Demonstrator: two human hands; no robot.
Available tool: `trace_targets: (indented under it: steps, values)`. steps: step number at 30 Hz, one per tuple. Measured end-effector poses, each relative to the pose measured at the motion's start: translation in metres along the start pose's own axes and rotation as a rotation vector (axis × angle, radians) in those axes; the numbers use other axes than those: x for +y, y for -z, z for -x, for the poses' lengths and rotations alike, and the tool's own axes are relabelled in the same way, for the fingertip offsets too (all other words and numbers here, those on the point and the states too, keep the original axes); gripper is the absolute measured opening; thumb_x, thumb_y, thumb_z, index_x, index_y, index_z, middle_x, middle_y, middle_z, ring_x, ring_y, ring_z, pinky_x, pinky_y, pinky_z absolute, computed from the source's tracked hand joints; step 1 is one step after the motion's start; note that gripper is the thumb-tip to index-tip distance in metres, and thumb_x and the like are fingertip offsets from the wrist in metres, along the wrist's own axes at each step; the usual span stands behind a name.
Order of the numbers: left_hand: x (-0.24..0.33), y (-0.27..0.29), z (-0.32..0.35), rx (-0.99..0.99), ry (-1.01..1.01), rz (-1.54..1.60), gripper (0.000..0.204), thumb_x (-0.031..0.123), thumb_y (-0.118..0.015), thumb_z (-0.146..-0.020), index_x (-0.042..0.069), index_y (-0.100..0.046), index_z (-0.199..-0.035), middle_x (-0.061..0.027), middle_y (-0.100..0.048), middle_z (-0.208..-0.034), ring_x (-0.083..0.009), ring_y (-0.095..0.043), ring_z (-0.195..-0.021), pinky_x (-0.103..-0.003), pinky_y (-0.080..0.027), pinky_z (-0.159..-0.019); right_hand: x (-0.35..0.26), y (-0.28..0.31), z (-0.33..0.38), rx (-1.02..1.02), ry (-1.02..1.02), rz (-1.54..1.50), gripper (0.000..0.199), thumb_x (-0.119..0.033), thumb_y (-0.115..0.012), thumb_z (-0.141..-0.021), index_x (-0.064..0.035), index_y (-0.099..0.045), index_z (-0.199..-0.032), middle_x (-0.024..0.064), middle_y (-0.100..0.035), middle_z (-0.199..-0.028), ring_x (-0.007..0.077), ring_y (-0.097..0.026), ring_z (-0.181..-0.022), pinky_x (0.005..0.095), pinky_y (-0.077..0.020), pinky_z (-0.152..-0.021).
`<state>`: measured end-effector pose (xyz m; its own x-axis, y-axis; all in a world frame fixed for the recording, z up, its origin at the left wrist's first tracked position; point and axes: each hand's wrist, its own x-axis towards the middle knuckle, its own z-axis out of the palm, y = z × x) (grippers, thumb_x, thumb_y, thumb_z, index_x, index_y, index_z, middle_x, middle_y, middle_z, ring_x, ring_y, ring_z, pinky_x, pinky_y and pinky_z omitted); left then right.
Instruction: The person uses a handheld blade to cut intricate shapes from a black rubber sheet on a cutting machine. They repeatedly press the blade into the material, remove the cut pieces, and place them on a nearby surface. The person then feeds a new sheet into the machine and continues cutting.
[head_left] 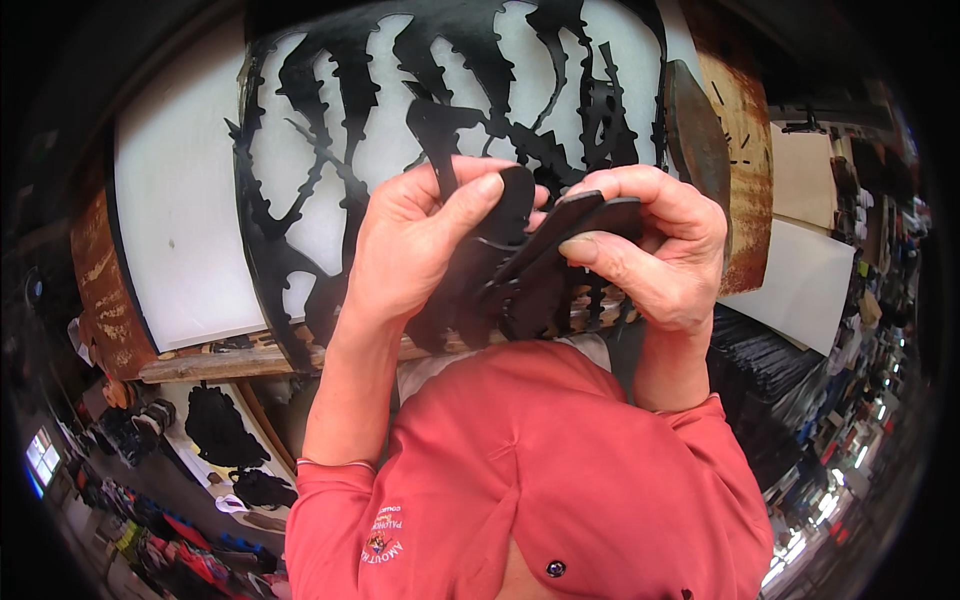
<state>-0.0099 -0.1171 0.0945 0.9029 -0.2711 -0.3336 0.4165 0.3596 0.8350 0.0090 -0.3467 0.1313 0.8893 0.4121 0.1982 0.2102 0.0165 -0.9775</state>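
My left hand point(420, 225) pinches a thin black cut piece with a rounded end point(517, 200) between thumb and fingers. My right hand point(660, 240) is closed on several black cut pieces point(560, 228), flat and long with rounded ends, held close together. Their lower parts run down between my hands, dark against dark, so I cannot tell how they overlap. Beyond both hands a black sheet point(345, 85) full of cut-out openings lies on a white board point(180, 220). Strips of this sheet are left between the openings, with small notches along their edges.
A worn wooden edge point(200, 368) runs along the near side of the white board. At the right are a brown curved tool-like piece point(695, 130), a rusty plate point(745, 170), pale boards point(800, 290) and stacked black sheets point(765, 355). Black items point(220, 425) lie lower left.
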Motion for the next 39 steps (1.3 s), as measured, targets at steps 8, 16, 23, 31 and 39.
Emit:
trace_targets:
  steps: [8, 16, 23, 31, 39]
  values:
    - [0.000, -0.008, 0.003, 0.023, -0.017, 0.125, 0.024, 0.016, -0.069, -0.109, -0.001, -0.075, -0.124, -0.0030, -0.078, -0.106, -0.0075, -0.069, -0.096, -0.025, -0.056, -0.087, 0.011, -0.019, -0.003, 0.147, -0.039, 0.249, 0.038, 0.011, -0.085, -0.084, 0.0031, -0.075, -0.120, 0.0071, -0.075, -0.105, 0.0122, -0.070, -0.094, 0.0243, -0.0561, -0.082]
    - [0.007, -0.008, 0.015, -0.131, -0.090, -0.045, 0.028, 0.012, -0.065, -0.110, -0.002, -0.068, -0.134, -0.0027, -0.074, -0.115, -0.0077, -0.065, -0.101, -0.027, -0.056, -0.091, 0.039, 0.005, -0.028, -0.008, 0.008, 0.222, 0.128, -0.035, -0.099, -0.064, 0.0022, -0.033, -0.168, 0.0206, -0.046, -0.165, 0.0327, -0.041, -0.156, 0.0453, -0.0320, -0.127]
    - [0.002, -0.009, 0.007, -0.012, -0.180, 0.051, 0.030, 0.008, -0.069, -0.107, -0.004, -0.066, -0.135, -0.0052, -0.074, -0.118, -0.0090, -0.068, -0.104, -0.027, -0.057, -0.092, 0.046, 0.015, -0.029, -0.181, -0.356, -0.315, 0.088, -0.015, -0.098, -0.075, 0.0016, -0.057, -0.151, 0.0102, -0.076, -0.119, 0.0193, -0.072, -0.112, 0.0361, -0.0552, -0.105]
    - [0.006, 0.000, -0.006, 0.267, -0.183, 0.069, 0.028, 0.003, -0.075, -0.102, -0.004, -0.065, -0.127, -0.0114, -0.076, -0.116, -0.0123, -0.073, -0.100, -0.026, -0.060, -0.091, 0.027, -0.022, -0.021, -0.052, -0.563, -0.291, 0.058, -0.018, -0.093, -0.086, 0.0026, -0.067, -0.134, 0.0084, -0.074, -0.120, 0.0151, -0.069, -0.110, 0.0323, -0.0568, -0.097]
    - [0.009, -0.003, 0.001, 0.238, -0.128, 0.094, 0.043, 0.001, -0.074, -0.101, -0.007, -0.058, -0.140, -0.0146, -0.068, -0.134, -0.0167, -0.067, -0.120, -0.031, -0.055, -0.105, 0.031, -0.038, -0.013, -0.054, -0.570, -0.213, 0.035, -0.008, -0.082, -0.093, 0.0017, -0.072, -0.125, 0.0058, -0.077, -0.109, 0.0120, -0.070, -0.097, 0.0300, -0.0586, -0.086]
